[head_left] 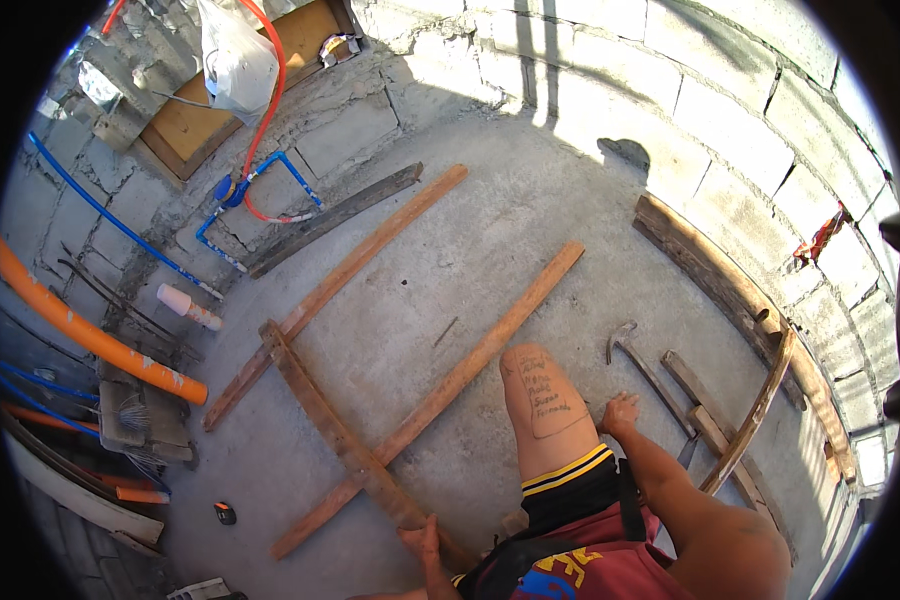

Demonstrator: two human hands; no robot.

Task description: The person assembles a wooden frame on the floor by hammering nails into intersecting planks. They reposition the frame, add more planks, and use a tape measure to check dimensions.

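At the bottom of the frame our left hand (422, 541) gripped the crosswise plank (340, 435), while our right hand (620, 412) rested spread on the floor (470, 200) near the hammer (642, 365).

Can't really see the left hand (422, 540), half cut off by the bottom edge, grip on the cross plank (350, 450) unclear. Lower end of that plank hidden behind the knee and shorts. Right hand (620, 412) fingers too small to tell if touching the floor. Hammer (642, 362) handle end lost behind the forearm. Small black thing (225, 513) on the floor, too tiny to identify.
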